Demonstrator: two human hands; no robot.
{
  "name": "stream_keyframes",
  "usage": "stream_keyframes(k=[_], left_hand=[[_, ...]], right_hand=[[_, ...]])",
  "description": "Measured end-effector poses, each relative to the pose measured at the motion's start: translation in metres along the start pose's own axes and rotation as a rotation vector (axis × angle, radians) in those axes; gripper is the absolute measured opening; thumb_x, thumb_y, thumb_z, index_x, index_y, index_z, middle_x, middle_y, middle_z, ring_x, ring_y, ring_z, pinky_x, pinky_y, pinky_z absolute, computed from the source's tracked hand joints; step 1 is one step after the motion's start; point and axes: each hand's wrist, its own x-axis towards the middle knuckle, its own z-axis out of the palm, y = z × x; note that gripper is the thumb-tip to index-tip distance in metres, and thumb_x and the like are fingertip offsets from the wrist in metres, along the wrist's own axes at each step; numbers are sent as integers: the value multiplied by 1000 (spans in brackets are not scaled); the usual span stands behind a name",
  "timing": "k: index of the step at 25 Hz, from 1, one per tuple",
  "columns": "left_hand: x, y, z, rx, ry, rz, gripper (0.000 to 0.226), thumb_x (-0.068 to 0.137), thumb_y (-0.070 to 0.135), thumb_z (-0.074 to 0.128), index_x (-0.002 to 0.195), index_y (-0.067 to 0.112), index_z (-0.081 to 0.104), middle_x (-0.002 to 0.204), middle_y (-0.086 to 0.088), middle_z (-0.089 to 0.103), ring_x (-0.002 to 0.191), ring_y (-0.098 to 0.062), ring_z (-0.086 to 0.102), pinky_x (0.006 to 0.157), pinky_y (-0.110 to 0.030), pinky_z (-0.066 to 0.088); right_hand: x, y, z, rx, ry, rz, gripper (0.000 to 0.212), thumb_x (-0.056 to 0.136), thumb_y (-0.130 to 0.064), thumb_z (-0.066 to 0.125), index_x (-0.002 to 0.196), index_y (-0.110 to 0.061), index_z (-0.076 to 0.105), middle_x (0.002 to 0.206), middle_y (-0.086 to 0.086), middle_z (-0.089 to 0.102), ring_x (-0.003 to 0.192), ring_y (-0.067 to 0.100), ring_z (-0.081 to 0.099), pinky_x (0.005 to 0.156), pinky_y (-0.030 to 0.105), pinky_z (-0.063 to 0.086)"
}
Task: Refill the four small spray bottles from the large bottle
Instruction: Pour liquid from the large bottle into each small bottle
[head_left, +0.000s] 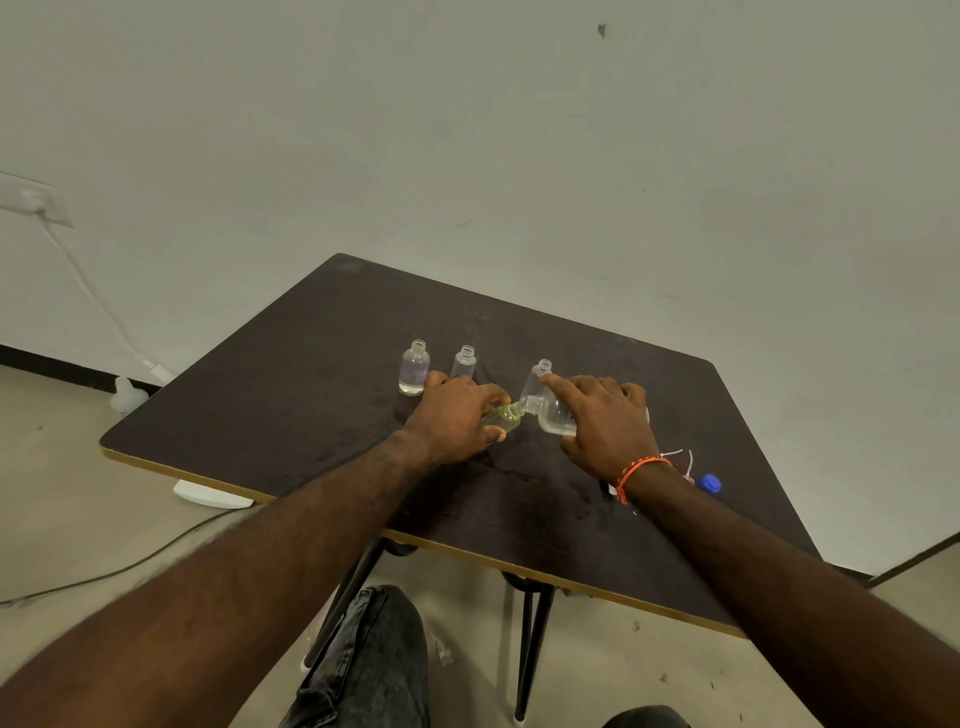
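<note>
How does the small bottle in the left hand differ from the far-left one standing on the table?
The held bottle is tilted, gripped by the left hand; the far-left bottle stands upright, untouched. The held one looks yellowish; the far-left one looks clear. Both are uncapped.

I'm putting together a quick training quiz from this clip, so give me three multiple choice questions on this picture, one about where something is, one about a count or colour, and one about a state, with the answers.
1. Where does the blue cap lie?
A. On the table by the right wrist
B. Beside the far left bottle
C. On the floor

2. How many small bottles stand uncapped on the table, apart from the one held?
A. One
B. Three
C. Five

3. How is the large bottle held?
A. Upright and capped
C. Lying flat, untouched
B. Tipped, mouth at the small bottle's mouth

Answers:
1 A: the cap sits on the table just right of the right hand's wrist.
2 B: three open necks stand behind the hands.
3 B: the right hand tilts it toward the yellowish small bottle in the left hand.
</note>
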Motion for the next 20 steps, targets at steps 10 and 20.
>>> stream_keyframes(k=[10,20], left_hand=[[0,-3,3,-12,17,-3,55,89,50,75,138,32,59,122,7,71,118,-14,58,106,-42,28],[-9,-14,2,-70,68,-75,48,90,48,72,131,26,57,113,6,69,111,-14,61,108,-42,30]], right_hand=[[0,-1,0,33,-7,7,81,79,-37,71,150,-37,32,134,-2,59,118,26,55,101,48,32],[-3,-10,8,481,61,231,75,75,-52,75,136,-31,37,126,-3,63,111,23,62,99,42,45]])
